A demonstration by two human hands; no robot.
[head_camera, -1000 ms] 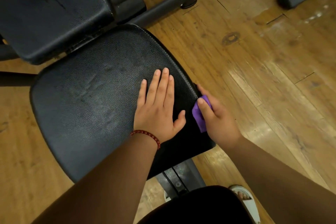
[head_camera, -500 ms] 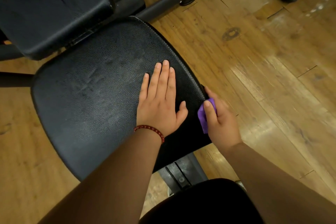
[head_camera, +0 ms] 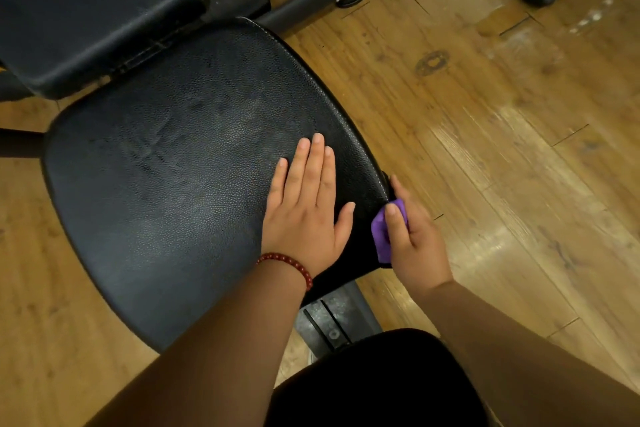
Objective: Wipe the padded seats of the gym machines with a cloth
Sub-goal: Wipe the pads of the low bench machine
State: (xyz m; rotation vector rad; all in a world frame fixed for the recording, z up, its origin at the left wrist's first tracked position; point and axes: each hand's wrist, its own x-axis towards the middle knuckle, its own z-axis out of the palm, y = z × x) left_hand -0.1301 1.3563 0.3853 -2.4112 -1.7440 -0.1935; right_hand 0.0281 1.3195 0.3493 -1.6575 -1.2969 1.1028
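Purple cloth (head_camera: 379, 234) at the padded seat's (head_camera: 173, 184) right edge.

My left grip (head_camera: 304, 218) lies flat and released on the black seat, fingers straight, with a red bead bracelet (head_camera: 287, 263) at the wrist. My right grip (head_camera: 414, 239) is curled round the cloth, thumb on top, holding it against the seat's stitched rim (just beside the left thumb). Wooden floor (head_camera: 485, 149) lies underneath.
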